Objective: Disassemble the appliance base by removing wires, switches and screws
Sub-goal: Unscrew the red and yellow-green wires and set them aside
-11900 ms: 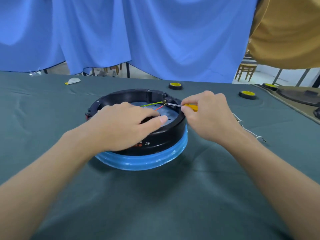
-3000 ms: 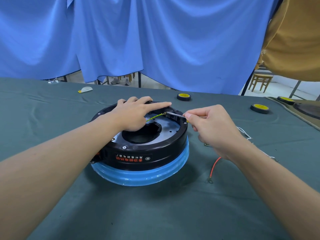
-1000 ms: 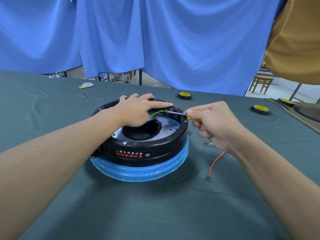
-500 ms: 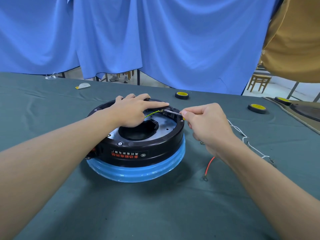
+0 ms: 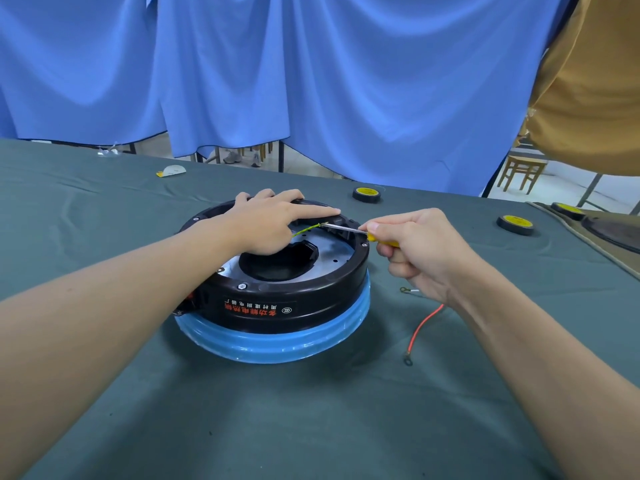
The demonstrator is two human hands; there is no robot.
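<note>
In the head view, the base (image 5: 277,289) sits upside down near the middle of the desk (image 5: 311,427), right in front of you. It is a round black plastic shell, glossy, with red lettering on its near wall and a band of blue film (image 5: 277,348) wrapped round its lower edge. Inside the shell lies a flat grey metal plate (image 5: 329,251) with a dark, roughly round opening cut in its middle and a few small holes. A thin green-yellow wire (image 5: 306,230) runs across the far part of the plate.

Your left hand (image 5: 270,223) rests on the far rim with its fingers straight and spread, the forefinger pointing right along the rim. Your right hand (image 5: 426,251) is just beside the right rim, its fingers curled round the yellow handle of a screwdriver (image 5: 346,229). The slim steel shaft reaches in over the rim, and its tip meets the end of the green-yellow wire.

A loose red wire (image 5: 420,327) with a ring end lies on the dark green cloth to the right of the base. Two black-and-yellow tape rolls (image 5: 366,194) sit farther back, before a blue curtain (image 5: 311,81).
</note>
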